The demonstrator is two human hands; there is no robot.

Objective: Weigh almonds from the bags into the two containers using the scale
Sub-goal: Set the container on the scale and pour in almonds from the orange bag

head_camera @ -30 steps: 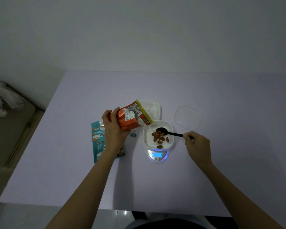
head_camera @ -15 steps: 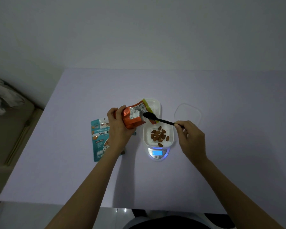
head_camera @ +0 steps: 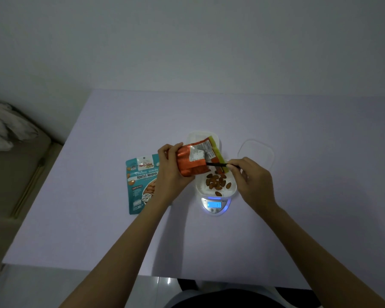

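Note:
My left hand [head_camera: 170,172] holds an orange almond bag [head_camera: 196,160] tilted, its green-edged mouth facing right over the scale. My right hand [head_camera: 249,181] pinches the handle of a black spoon [head_camera: 218,164], whose bowl is hidden inside the bag's mouth. Below them a white container [head_camera: 216,192] with several almonds [head_camera: 217,182] sits on a small round scale [head_camera: 215,205] with a lit blue display. A second white container [head_camera: 196,136] stands behind, partly hidden by the bag. A teal roasted-almond bag [head_camera: 140,181] lies flat to the left.
A clear lid [head_camera: 257,152] lies to the right of the containers. All this rests on a pale lilac table [head_camera: 298,196] against a white wall. A bench with crumpled cloth [head_camera: 5,127] stands left of the table.
The spoon went from the container on the scale up to the bag's mouth and now reaches inside it. My right hand followed it leftward. My left hand shifted the bag slightly right.

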